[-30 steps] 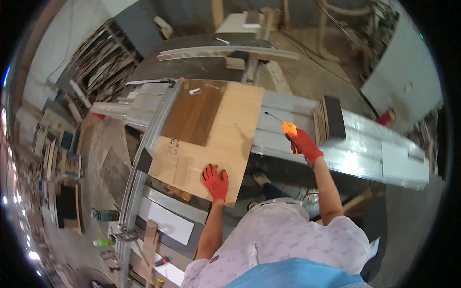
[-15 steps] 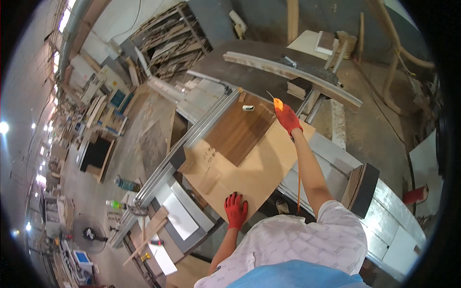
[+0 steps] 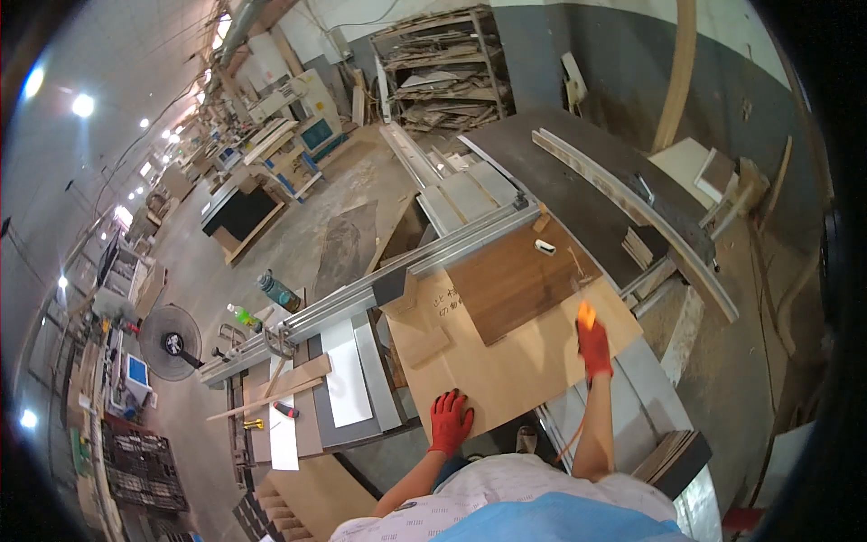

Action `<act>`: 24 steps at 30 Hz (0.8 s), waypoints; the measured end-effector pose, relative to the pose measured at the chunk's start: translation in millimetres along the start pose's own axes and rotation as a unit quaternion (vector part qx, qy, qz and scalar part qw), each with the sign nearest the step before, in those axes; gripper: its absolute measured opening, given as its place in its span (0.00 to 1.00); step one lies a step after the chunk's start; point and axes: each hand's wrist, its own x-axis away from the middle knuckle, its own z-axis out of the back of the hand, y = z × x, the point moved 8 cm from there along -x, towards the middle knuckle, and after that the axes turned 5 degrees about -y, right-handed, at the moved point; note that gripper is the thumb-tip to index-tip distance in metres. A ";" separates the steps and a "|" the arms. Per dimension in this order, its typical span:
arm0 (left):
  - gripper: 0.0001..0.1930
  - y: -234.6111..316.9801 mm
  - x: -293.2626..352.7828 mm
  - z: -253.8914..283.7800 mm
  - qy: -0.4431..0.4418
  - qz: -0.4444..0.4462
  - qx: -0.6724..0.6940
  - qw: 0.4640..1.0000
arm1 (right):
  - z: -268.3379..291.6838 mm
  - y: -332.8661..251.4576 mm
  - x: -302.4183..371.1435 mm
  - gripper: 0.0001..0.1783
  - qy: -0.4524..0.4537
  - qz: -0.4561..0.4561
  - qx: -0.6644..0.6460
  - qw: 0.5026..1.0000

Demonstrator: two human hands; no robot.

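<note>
The right hand (image 3: 593, 346), in a red glove, has its grip clenched around a small orange tool (image 3: 585, 314), whose tip stands up above the fist; what kind of tool it is cannot be told. That hand rests over the right part of a large pale board (image 3: 506, 361) lying flat on the tabletop (image 3: 650, 397) of a panel saw. The left hand (image 3: 449, 420), also red-gloved, lies released, fingers spread and palm down, on the near edge of the same board.

On top of the pale board, toward its far side, lies a darker brown panel (image 3: 515, 280), with a small white object (image 3: 544, 246) at its far edge. A long metal rail (image 3: 361, 298) runs along the board's left edge.

Left of the rail stand two bottles, a dark teal one (image 3: 278, 291) and a green one (image 3: 242, 316), both upright and capped; their contents cannot be told. Farther left a round fan (image 3: 170, 341) stands on the floor. At the back, open shelving (image 3: 442, 68) holds stacked offcuts of wood.
</note>
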 end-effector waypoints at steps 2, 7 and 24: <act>0.24 7.1 0.2 -1.6 -0.005 -0.020 -0.013 1.000 | -9.6 47.2 45.6 0.17 -0.071 -0.038 -0.015 0.997; 0.26 22.8 -16.8 -16.0 -0.105 -0.178 0.014 0.978 | -32.7 76.6 205.1 0.20 -0.324 -0.190 0.069 0.924; 0.18 25.9 -49.8 -32.5 -0.056 -0.267 0.142 0.952 | -32.8 293.0 432.0 0.28 -0.168 -0.412 0.366 0.817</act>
